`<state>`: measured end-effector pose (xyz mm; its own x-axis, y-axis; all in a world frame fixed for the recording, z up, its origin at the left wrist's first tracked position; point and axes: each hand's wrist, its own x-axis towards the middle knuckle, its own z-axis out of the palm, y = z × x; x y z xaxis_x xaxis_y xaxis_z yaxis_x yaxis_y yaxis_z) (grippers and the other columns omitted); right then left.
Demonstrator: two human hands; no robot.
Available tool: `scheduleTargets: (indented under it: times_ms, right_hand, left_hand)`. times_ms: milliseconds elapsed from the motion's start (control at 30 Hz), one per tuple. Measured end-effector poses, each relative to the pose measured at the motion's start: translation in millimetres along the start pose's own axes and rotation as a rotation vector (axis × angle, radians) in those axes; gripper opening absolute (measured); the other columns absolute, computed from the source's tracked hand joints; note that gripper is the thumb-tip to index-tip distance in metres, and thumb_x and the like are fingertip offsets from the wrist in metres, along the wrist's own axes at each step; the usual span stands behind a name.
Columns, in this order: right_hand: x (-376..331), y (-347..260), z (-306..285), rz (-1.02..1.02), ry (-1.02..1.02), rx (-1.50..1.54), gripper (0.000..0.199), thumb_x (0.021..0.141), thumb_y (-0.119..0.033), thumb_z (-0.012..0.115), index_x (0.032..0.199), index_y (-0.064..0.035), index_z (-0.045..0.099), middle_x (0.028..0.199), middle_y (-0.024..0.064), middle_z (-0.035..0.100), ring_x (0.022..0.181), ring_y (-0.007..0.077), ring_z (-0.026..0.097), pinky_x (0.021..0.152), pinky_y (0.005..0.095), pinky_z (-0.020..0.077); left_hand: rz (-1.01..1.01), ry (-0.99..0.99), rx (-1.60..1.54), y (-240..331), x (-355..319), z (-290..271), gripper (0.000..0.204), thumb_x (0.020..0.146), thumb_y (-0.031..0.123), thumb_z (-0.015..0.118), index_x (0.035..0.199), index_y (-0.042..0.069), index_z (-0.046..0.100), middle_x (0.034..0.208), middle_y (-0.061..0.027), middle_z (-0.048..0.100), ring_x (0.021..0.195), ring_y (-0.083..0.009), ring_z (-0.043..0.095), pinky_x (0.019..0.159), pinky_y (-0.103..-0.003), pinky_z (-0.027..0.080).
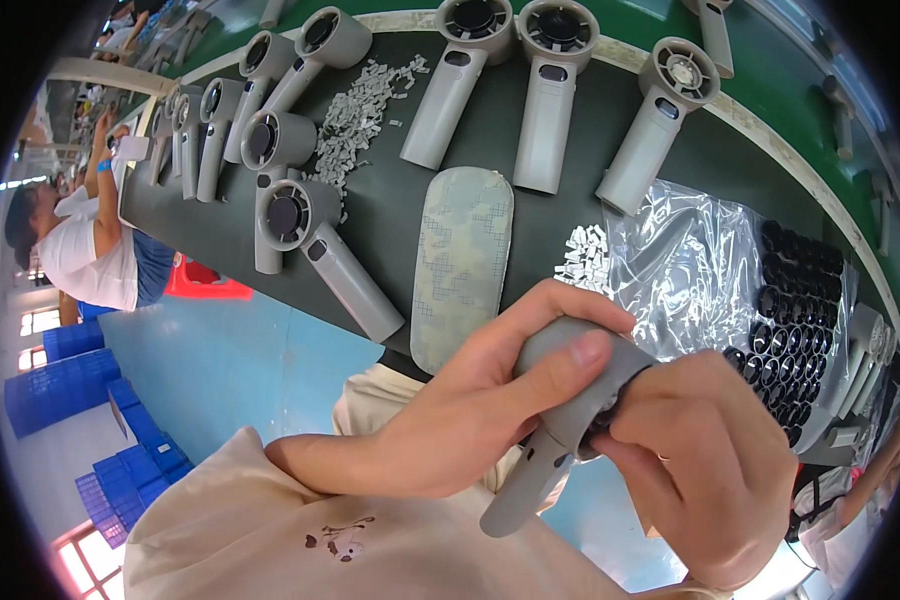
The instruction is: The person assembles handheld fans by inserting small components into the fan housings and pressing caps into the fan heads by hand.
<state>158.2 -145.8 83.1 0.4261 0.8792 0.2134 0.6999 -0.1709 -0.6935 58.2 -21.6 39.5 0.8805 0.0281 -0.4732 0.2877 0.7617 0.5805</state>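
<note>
A grey handheld fan (530,484) is held up before my chest, its handle slanting down to the left. My left hand (470,400) wraps round the fan's round head, thumb pressed on its outer wall. At the open side of that head is my right hand (705,450), fingers curled in with the tips at or inside the opening. Whatever those fingertips hold is hidden. Just beyond my hands lie a pile of small white pieces (583,258), a clear plastic bag (675,260) and a patterned oblong pad (462,270).
Several grey fans (355,285) lie at left on the dark table (380,190), more (550,110) along its far side. Small grey pieces (355,125) are heaped between them. Black round parts (785,340) stand in rows at right. A green belt (640,25) runs behind; a person (95,240) works at left.
</note>
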Motion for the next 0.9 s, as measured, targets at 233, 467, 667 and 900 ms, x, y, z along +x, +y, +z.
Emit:
scheduleTargets:
  times_ms: [233,467,667,900]
  right_hand:
    - [6,17,-24,0.002,-0.195,-0.085,0.032,0.052,-0.009,0.079,0.067,-0.0028,0.052,0.063,0.0053,0.045,0.052,0.0206,0.046,0.043,0.0303,0.0311]
    - [-16,75,-60,0.197,0.052,0.198,0.025,0.064,-0.011,0.077,0.072,0.0011,0.057,0.067,0.0056,0.049,0.058,0.0135,0.042,0.050,0.0256,0.0334]
    - [-16,151,-48,0.361,0.377,-0.513,0.025,0.081,-0.007,0.064,0.103,0.0033,0.060,0.099,0.0128,0.056,0.081,0.0263,0.056,0.073,0.0331,0.0450]
    - [-1,160,-25,0.474,0.470,-0.661,0.022,0.081,-0.008,0.063,0.097,0.0065,0.058,0.098,0.0171,0.053,0.092,0.0335,0.052,0.080,0.0383,0.0427]
  left_hand:
    - [-0.051,-0.025,-0.034,3,7,5,0.034,0.095,0.029,0.047,0.120,0.007,0.039,0.128,-0.0148,0.044,0.115,-0.0233,0.049,0.094,-0.038,0.042]
    - [-0.038,-0.167,-0.115,-7,16,6,0.026,0.096,0.018,0.047,0.118,0.006,0.041,0.125,-0.0139,0.046,0.104,-0.0176,0.055,0.069,-0.028,0.050]
    - [-0.108,-0.124,-0.089,-4,35,3,0.023,0.096,0.018,0.047,0.115,0.007,0.042,0.123,-0.0139,0.047,0.109,-0.0204,0.053,0.084,-0.031,0.050]
    - [-0.061,-0.151,-0.077,1,32,-7,0.020,0.096,0.017,0.043,0.114,0.008,0.042,0.124,-0.0159,0.046,0.110,-0.0234,0.053,0.088,-0.036,0.049]
